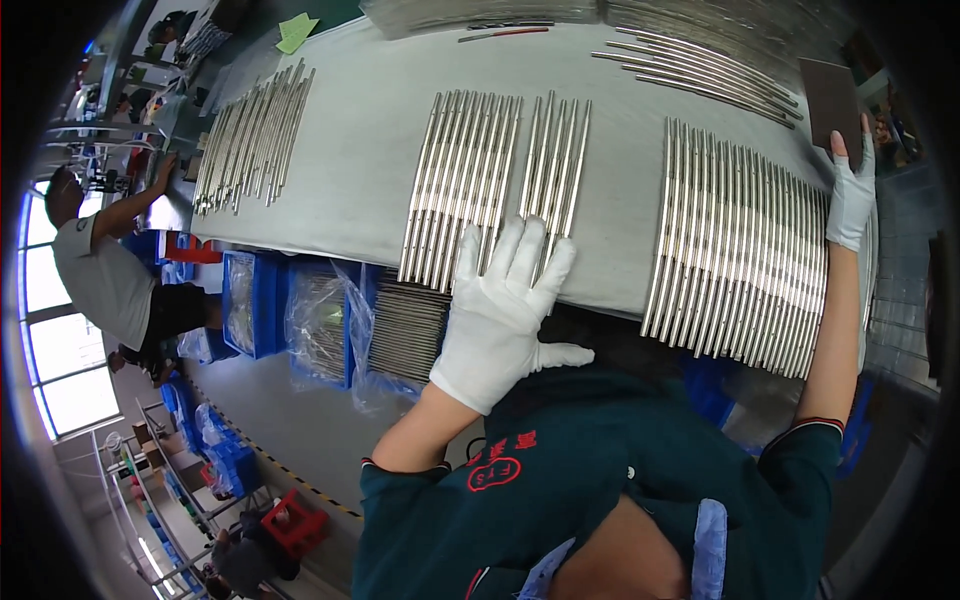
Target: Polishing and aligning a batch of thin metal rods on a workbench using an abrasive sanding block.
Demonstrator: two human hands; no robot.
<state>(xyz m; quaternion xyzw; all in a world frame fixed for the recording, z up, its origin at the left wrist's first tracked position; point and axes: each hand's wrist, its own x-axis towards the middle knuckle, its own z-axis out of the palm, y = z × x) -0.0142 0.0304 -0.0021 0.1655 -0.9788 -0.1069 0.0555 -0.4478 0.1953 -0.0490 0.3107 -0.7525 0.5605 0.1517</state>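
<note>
My left hand (500, 315), in a white glove, is open with its fingers spread. Its fingertips rest on or just over the near ends of thin silver metal rods (553, 150), which lie side by side. Just to their left is a wider row of similar rods (460, 165). At the far right, my right hand (850, 200) wears a white glove with bare fingertips showing and grips the near edge of a flat brown sheet (830, 95). Beside that forearm, a large row of metal rods (735, 240) lies on the grey table (350, 130).
More rods lie at the table's left (255, 140) and back right (700, 75). Clear plastic-wrapped bundles (480, 15) line the back edge. Blue crates (255, 300) stand below the front edge, one with rods (405, 330). Another person (110, 260) stands at the left end.
</note>
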